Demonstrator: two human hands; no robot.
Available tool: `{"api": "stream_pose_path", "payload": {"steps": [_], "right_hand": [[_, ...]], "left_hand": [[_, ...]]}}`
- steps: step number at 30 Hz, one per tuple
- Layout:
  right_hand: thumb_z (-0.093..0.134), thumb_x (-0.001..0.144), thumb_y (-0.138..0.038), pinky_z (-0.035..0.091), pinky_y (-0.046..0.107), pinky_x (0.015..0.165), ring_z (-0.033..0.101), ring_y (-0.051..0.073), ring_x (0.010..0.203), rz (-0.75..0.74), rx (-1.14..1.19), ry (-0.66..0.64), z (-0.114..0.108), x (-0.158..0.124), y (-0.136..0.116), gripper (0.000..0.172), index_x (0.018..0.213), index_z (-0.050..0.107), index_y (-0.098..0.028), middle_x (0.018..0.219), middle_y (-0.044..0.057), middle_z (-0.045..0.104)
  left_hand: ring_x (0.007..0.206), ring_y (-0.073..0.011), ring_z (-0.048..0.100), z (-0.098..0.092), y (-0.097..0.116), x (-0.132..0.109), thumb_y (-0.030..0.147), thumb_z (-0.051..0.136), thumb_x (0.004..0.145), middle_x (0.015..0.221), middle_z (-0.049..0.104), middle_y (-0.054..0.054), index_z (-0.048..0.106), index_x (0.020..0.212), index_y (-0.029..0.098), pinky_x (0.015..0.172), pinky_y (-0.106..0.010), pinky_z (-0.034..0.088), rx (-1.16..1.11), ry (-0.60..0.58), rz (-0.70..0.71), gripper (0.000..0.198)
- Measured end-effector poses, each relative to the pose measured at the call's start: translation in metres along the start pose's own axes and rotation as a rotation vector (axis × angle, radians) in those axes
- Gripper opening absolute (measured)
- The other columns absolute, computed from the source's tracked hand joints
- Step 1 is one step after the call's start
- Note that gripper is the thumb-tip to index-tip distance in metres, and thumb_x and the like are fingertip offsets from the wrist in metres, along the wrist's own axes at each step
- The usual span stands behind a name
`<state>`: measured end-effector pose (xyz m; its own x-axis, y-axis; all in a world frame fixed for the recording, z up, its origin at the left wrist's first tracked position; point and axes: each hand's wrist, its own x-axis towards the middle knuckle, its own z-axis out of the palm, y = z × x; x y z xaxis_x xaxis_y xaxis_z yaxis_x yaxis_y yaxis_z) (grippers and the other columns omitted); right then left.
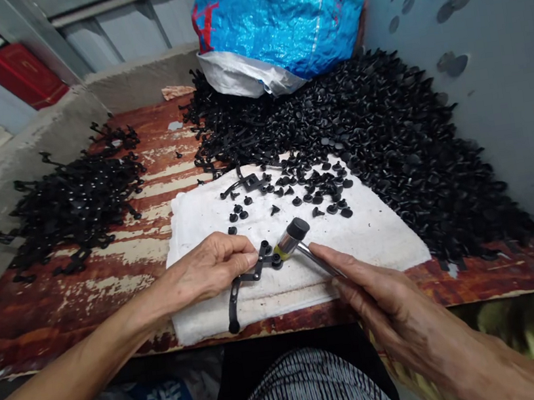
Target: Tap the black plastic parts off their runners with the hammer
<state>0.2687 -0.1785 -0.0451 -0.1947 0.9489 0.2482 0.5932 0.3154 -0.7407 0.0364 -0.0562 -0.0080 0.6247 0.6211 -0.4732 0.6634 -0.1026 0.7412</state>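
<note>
My left hand (223, 259) pinches a black jointed bracket (257, 269) with several arms, low over a white cloth (204, 321). One curved arm of the bracket points toward the table's front edge. My right hand (374, 291) is wrapped round the metal handle of a small mallet (296, 230) with a black face and a yellowish face. The yellowish face is at a round black end of the bracket; whether it touches I cannot tell. Beyond the hands, loose black round-headed plugs (312, 187) are scattered over the cloth, along with another black bracket (250, 181).
A heap of black brackets (78, 200) lies left on the worn red-brown table (155, 249). A large pile of black plugs (402, 141) fills the right side, against a grey panel (491, 62). Behind stands a blue sack (275, 13). A red object (21, 74) is at the back left.
</note>
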Motion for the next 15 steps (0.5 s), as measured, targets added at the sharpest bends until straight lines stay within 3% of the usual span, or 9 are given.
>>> {"api": "stream_pose_path", "payload": {"steps": [4,7,9,12,15], "right_hand": [[0.039,0.096,-0.008,0.062,0.031,0.080,0.071,0.020,0.101,-0.091,-0.056,0.072,-0.010,0.005,-0.013,0.058,0.151,0.036,-0.027,0.121,0.009,0.070],[0.040,0.095,-0.006,0.060,0.027,0.064,0.070,0.019,0.081,-0.145,-0.087,0.124,-0.010,0.008,-0.018,0.070,0.156,0.021,-0.035,0.105,0.006,0.070],[0.038,0.091,-0.002,0.057,0.028,0.054,0.065,0.018,0.066,-0.171,-0.144,0.093,-0.009,0.010,-0.017,0.077,0.157,0.017,-0.035,0.095,0.006,0.066],[0.036,0.080,0.003,0.049,0.027,0.041,0.053,0.014,0.048,-0.188,-0.254,-0.053,-0.009,0.015,-0.014,0.083,0.156,0.024,-0.029,0.087,0.005,0.061],[0.035,0.082,0.001,0.052,0.028,0.047,0.054,0.015,0.051,-0.153,-0.243,-0.046,-0.011,0.018,-0.017,0.081,0.156,0.023,-0.028,0.085,0.005,0.060]], "left_hand": [[0.053,-0.0083,0.027,0.000,0.003,0.002,0.045,0.049,0.080,0.057,0.034,0.006,0.050,0.066,0.017,0.049,-0.023,0.020,0.009,0.017,0.014,0.031],[0.055,-0.0093,0.030,0.001,0.004,0.001,0.044,0.049,0.080,0.058,0.038,0.005,0.051,0.068,0.017,0.051,-0.024,0.024,0.005,0.025,0.003,0.030],[0.056,-0.0096,0.031,0.002,0.004,0.001,0.043,0.048,0.080,0.058,0.038,0.005,0.052,0.068,0.017,0.052,-0.024,0.025,0.015,0.031,0.010,0.029],[0.056,-0.0097,0.033,0.002,0.003,0.000,0.041,0.046,0.081,0.058,0.038,0.005,0.050,0.065,0.017,0.052,-0.024,0.026,0.052,0.047,0.034,0.029],[0.056,-0.0104,0.034,0.003,0.001,0.000,0.040,0.045,0.082,0.058,0.039,0.004,0.050,0.065,0.017,0.053,-0.024,0.027,0.086,0.075,0.041,0.029]]}}
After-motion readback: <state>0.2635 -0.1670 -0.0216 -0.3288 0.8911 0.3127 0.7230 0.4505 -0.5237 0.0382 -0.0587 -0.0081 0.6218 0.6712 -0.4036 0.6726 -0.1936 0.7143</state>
